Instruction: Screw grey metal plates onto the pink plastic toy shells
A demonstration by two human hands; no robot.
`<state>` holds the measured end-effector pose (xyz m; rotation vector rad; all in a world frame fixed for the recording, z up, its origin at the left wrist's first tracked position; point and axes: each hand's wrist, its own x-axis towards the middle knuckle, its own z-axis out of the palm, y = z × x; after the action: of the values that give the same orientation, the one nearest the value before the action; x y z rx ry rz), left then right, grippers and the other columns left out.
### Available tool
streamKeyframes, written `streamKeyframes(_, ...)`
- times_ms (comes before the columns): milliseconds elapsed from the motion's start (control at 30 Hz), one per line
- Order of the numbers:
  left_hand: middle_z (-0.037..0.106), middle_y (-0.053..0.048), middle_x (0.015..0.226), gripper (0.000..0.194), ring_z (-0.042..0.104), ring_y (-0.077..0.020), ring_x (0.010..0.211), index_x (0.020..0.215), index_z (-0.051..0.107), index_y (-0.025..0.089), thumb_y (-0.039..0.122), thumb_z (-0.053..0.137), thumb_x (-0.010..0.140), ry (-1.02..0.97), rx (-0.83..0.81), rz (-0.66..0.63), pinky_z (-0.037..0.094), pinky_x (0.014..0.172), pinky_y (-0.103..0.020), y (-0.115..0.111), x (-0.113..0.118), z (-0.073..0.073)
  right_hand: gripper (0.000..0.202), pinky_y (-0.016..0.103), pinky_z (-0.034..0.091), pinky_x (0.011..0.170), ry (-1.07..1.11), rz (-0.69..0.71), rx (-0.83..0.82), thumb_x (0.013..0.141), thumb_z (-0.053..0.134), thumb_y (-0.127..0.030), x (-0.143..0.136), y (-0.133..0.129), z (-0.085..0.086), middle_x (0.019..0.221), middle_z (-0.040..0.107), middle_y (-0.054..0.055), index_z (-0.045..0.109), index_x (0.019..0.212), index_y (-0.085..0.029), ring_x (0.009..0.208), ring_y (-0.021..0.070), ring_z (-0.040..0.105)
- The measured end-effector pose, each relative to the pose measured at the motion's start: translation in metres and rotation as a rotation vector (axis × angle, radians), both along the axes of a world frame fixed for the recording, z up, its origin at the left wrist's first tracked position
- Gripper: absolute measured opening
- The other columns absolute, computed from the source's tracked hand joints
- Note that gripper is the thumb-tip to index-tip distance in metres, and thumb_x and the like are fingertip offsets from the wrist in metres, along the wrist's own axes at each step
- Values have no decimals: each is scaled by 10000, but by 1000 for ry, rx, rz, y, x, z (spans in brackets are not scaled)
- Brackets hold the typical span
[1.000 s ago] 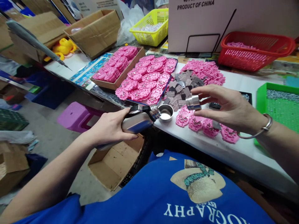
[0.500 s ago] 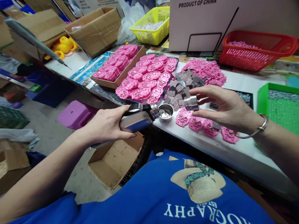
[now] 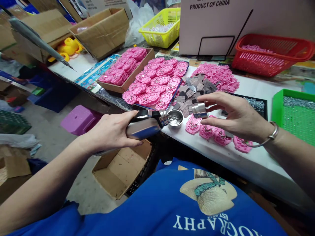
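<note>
My left hand [image 3: 112, 131] is wrapped round a silver vacuum flask [image 3: 144, 128] with a black strap. The flask is tipped almost level, its open metal neck at the rim of a small steel cup [image 3: 179, 123] on the table edge. Clear, shiny liquid appears inside the cup. Between the fingertips and thumb of my right hand [image 3: 238, 113] is the flask's metal stopper [image 3: 199, 110], held just right of the cup. Below that hand lie several pink plastic parts [image 3: 193, 124] in a row. Grey flat pieces [image 3: 188, 95] are heaped behind the cup.
A tray of pink parts [image 3: 157, 88] and a cardboard box of more [image 3: 123, 68] stand behind my left hand. Further back are a yellow basket [image 3: 159, 31] and a red basket [image 3: 265, 59]. A green tray [image 3: 277, 108] holds screws at right. An electric screwdriver [image 3: 39, 41] hangs at left.
My right hand has shifted slightly left and down with the stopper, nearer the cup. The flask stays tipped at the cup, and the liquid in it looks different.
</note>
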<state>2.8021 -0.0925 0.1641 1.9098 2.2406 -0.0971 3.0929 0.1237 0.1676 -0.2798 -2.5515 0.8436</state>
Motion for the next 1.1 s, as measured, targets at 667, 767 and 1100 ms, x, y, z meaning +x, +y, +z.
streamKeyframes(667,706,-109,1090,756,694,-321,878,1280,506,186,645,678,705,30,11,-1,494,705,-362,-2,-1,1,480,429,590,867,-5,18,24,857,710,-396,-3,0,-2,1124,681,86,617,1295,-223,939,213,661)
streamKeyframes(767,710,-95,1074,720,697,-301,859,1260,523,193,640,669,715,21,15,-14,496,695,-352,-2,-3,0,477,421,591,865,-9,14,24,860,709,-414,-3,0,-3,1115,683,82,618,1289,-226,932,207,661)
streamKeyframes(1100,702,-51,993,627,696,-253,832,1191,552,200,584,703,718,-148,138,57,499,706,-311,-8,-2,-11,498,400,596,917,41,32,-65,858,729,-387,-9,1,-6,1194,648,64,591,1321,-265,1027,195,657)
